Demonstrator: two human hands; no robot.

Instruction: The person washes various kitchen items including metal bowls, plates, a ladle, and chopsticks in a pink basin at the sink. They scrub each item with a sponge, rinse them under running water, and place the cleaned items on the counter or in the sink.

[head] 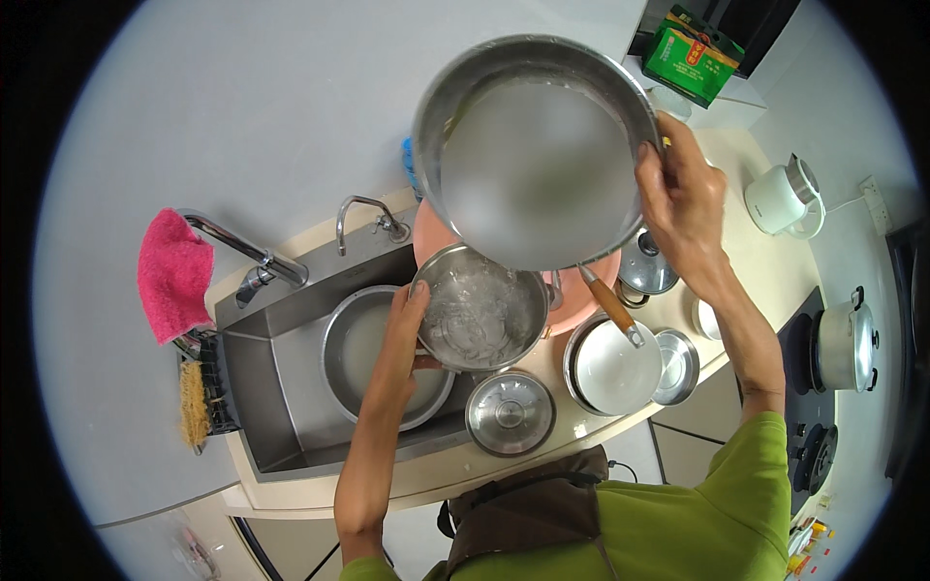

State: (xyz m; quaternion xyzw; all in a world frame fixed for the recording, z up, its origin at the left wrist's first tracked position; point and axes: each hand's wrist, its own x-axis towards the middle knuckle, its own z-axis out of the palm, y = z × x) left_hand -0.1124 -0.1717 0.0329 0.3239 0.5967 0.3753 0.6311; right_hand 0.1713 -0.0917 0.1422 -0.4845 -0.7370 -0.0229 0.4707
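Observation:
My right hand (pixel 683 185) grips the rim of a large stainless steel basin (pixel 436 123), raised above the counter. Its inside looks pale grey and blurred, so I cannot tell how much liquid it holds. With thumb over the rim, my left hand (pixel 403 327) holds a smaller steel bowl (pixel 536 312), which has clear rippling liquid in it. The large basin's lower edge overlaps this bowl in view. Below my left hand, another steel basin (pixel 328 356) with cloudy liquid sits in the steel sink (pixel 280 385). Partly hidden behind both raised vessels is a pink basin (pixel 434 224).
A steel lid (pixel 511 414) lies at the sink's right edge. Near it are a white bowl (pixel 619 370), a wooden-handled utensil (pixel 612 303) and a glass-lidded pot (pixel 650 265). Faucet (pixel 287 269) and pink cloth (pixel 174 276) are left; kettle (pixel 770 200) and stove pot (pixel 843 345) right.

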